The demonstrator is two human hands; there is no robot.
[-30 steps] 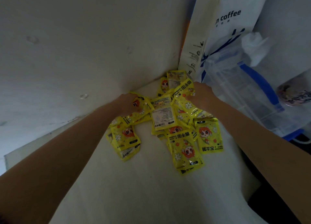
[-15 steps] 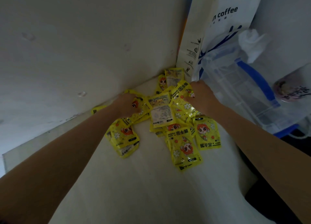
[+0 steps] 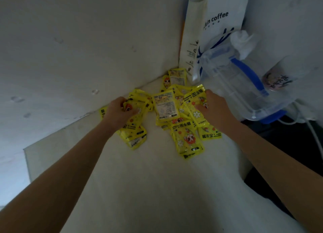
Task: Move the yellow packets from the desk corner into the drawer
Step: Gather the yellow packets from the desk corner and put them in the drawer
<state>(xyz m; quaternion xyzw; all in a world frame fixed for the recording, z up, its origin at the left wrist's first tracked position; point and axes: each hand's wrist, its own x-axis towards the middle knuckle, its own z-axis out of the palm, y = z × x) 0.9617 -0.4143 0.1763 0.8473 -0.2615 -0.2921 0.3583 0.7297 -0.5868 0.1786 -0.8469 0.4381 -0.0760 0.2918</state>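
The yellow packets lie in a loose, overlapping heap in the far corner of the desk, right where the two walls meet. They are flat, glossy sachets, bright yellow, printed with a red-haired cartoon figure, white daisies and the words "HAND WARMER"; some lie face up, and one in the middle shows its pale back label with small print. A couple stand propped against the corner itself, and a few have slid out toward you.

Your left hand is on the left part of the heap, fingers and thumb curled around a bunch of packets, gripping them. Your right hand is on the right part, fingers curled over the packets there and thumb pressing one from the near side, so it too holds packets. Both forearms reach in from the bottom corners of the view.

The desk is a pale cream surface, dimly lit, with a rounded edge on the right. The wall on the left is off-white and marked with small dents. Just right of the heap a white paper bag printed "coffee" stands against the corner, and in front of it sits a clear plastic box with blue clips. Further right is a pale cup with a printed design, and a white cable trails down beside the desk.
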